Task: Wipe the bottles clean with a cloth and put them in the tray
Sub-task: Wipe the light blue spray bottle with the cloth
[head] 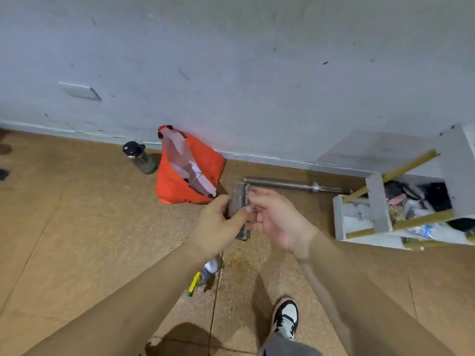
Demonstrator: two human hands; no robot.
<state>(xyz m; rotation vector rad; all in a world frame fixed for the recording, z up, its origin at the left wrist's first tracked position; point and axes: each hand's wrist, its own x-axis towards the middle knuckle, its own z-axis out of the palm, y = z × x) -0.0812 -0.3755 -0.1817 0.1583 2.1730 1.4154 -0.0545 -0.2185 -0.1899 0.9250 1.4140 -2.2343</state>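
left hand [218, 222] grips folded grey cloth [237, 199], thumb across it. right hand [276, 219] pinches its right edge. dark-capped bottle [140, 158] upright at 10 o'clock from the hands, by the wall, just beside orange bag [180, 181].

A folded grey cloth [237, 199] is held upright above the floor [77, 227]: the left hand [218, 223] wraps its lower part, the right hand [279, 222] pinches its top. A dark-capped bottle [140, 158] stands at the floor's far edge (against the wall [257, 73]), just beside an orange bag [177, 183].
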